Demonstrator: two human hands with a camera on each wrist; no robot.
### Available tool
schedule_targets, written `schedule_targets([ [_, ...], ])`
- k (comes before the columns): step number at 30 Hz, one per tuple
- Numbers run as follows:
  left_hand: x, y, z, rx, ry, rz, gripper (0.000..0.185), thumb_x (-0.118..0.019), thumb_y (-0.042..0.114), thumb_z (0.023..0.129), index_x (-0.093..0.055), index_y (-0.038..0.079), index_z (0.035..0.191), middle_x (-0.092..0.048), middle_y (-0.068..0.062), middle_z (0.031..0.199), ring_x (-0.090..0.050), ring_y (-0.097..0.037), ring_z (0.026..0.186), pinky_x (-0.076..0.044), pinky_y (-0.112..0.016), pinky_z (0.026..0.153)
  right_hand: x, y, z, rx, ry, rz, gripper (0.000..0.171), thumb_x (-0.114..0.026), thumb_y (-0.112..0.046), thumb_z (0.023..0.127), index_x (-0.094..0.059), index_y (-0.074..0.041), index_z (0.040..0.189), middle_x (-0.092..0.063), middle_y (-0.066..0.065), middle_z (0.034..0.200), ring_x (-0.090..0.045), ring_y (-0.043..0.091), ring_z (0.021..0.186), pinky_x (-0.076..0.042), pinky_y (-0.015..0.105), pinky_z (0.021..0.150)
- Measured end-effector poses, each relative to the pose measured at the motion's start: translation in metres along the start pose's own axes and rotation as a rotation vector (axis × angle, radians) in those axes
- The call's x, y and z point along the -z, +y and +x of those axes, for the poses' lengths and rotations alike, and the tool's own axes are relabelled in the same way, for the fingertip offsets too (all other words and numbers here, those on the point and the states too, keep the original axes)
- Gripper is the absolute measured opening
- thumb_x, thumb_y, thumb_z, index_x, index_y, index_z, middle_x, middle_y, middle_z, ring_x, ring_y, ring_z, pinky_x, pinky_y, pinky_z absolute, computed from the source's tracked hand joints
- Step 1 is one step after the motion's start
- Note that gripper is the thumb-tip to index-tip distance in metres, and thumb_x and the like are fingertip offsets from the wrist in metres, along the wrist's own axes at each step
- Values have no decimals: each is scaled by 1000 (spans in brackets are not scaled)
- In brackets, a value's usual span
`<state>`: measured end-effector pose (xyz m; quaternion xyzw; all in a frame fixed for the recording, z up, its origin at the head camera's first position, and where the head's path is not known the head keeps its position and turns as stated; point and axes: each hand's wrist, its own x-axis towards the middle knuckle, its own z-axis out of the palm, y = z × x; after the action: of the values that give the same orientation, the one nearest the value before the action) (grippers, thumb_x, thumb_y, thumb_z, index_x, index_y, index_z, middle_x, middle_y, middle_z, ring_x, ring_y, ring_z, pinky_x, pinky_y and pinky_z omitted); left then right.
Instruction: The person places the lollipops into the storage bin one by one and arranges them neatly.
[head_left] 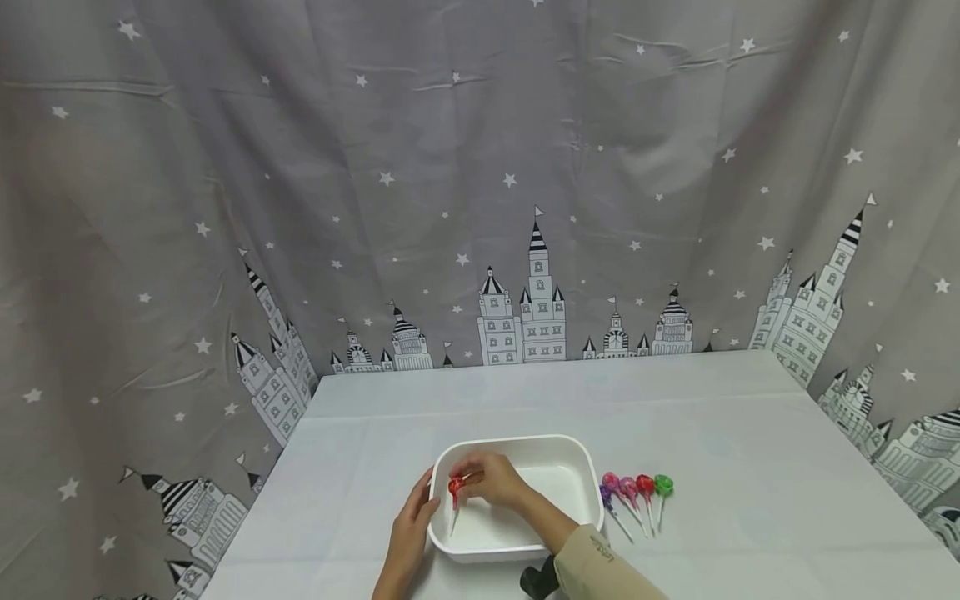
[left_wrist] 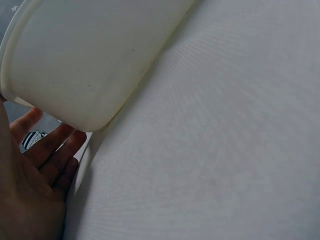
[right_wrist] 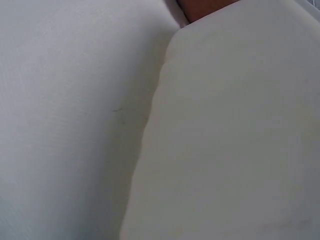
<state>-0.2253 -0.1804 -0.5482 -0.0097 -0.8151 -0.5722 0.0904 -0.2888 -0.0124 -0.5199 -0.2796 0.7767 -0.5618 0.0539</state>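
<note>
A white plastic tub (head_left: 558, 450) stands on the table, and my right hand (head_left: 495, 482) reaches inside it. Thumb and fingers there pinch a red lollipop (head_left: 456, 485) close to its wrapped head, its white stick pointing down toward the near side. My left hand (head_left: 408, 521) rests against the tub's left end, thumb by the rim. From the left wrist, the fingers of that hand (left_wrist: 37, 172) look extended, with their tips at the outer wall of the tub (left_wrist: 95, 65). In the right wrist view the fingers and lollipop are hidden.
Just right of the tub lie several lollipops: a purple one (head_left: 606, 496), pink ones (head_left: 628, 487), a red one (head_left: 645, 485) and a green one (head_left: 663, 485). A white cloth (head_left: 750, 467) covers the table. Behind hangs a grey curtain (head_left: 450, 150) with castles and stars.
</note>
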Motion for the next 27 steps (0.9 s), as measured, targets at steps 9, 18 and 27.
schedule_targets([
  [9,-1,0,0,-23,16,7,43,-51,20,94,-47,10,135,-53,-18,128,-48,-30,119,-39,-44,99,-2,4,0,35,3,-83,26,-71,11,71,-67,3,95,-68,13,92,-66,18,78,-52,17,67],
  [18,2,15,-4,10,-8,-14,42,-49,15,95,-46,8,136,-50,-17,132,-44,-29,124,-34,-44,103,-2,5,-1,33,-1,-151,26,-71,9,72,-66,2,96,-68,11,91,-66,20,81,-53,21,70],
  [27,3,30,-9,28,-8,-7,41,-48,11,94,-45,1,134,-47,-22,132,-42,-36,124,-33,-48,102,-3,6,-3,25,-9,-210,25,-72,6,72,-67,-1,96,-67,6,88,-63,13,79,-50,17,70],
])
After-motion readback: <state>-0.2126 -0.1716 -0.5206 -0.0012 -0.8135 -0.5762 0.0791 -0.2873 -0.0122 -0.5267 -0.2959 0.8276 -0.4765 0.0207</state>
